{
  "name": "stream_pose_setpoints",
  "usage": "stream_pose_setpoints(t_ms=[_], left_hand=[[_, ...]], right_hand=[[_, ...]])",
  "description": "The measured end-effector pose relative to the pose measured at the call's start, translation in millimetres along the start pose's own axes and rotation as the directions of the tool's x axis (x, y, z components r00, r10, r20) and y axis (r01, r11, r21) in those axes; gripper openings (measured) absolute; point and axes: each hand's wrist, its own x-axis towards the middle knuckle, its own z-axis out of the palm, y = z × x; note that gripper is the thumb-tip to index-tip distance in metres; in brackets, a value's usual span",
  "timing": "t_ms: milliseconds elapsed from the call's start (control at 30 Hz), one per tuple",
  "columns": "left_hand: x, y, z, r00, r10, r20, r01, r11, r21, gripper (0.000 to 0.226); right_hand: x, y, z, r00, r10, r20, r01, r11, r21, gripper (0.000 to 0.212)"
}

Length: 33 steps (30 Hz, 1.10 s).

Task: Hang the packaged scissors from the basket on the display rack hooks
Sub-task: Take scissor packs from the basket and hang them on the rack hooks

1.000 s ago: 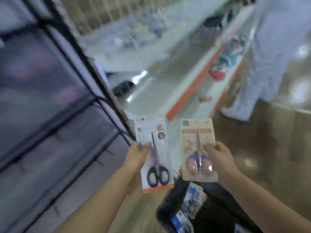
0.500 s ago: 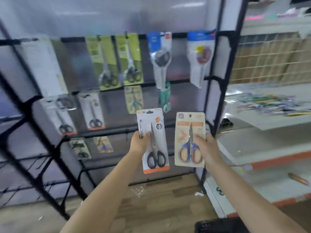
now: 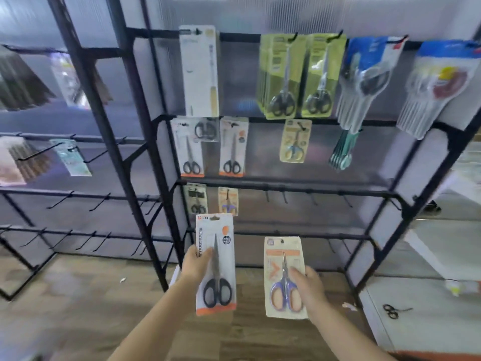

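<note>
Black-handled scissors on a white card stand upright in the left hand, thumb clamped across the pack's left edge, while the right hand pinches a cream card of blue-handled scissors by its right side. Both packs are held long axis vertical, hang-holes up, below and in front of the display rack. Matching white-card packs hang above the left hand, which appears nearer its hook; matching cream cards hang higher and slightly right.
</note>
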Motion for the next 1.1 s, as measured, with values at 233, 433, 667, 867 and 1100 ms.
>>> stream_pose_setpoints(t_ms=[233, 433, 667, 867, 1100], left_hand=[[24, -4, -41, 1.0, -0.014, -0.026, 0.014, 1.0, 0.01, 0.017], [47, 33, -39, 0.998, 0.054, 0.021, -0.051, 0.994, -0.101, 0.017], [100, 99, -7, 0.982, 0.189, 0.008, -0.187, 0.977, -0.107, 0.02], [148, 158, 32, 0.953, 0.304, -0.021, -0.304, 0.948, -0.097, 0.037], [204, 186, 64, 0.95, 0.312, -0.011, -0.311, 0.945, -0.102, 0.02]], right_hand=[[-2, -27, 54, 0.997, -0.026, 0.067, 0.028, 0.999, -0.031, 0.006], [29, -58, 78, 0.988, -0.099, 0.122, 0.103, 0.994, -0.026, 0.006], [96, -80, 104, 0.983, -0.131, 0.127, 0.133, 0.991, -0.013, 0.005], [157, -96, 111, 0.98, -0.151, 0.131, 0.156, 0.987, -0.025, 0.008], [198, -101, 102, 0.983, -0.133, 0.129, 0.142, 0.988, -0.061, 0.011]])
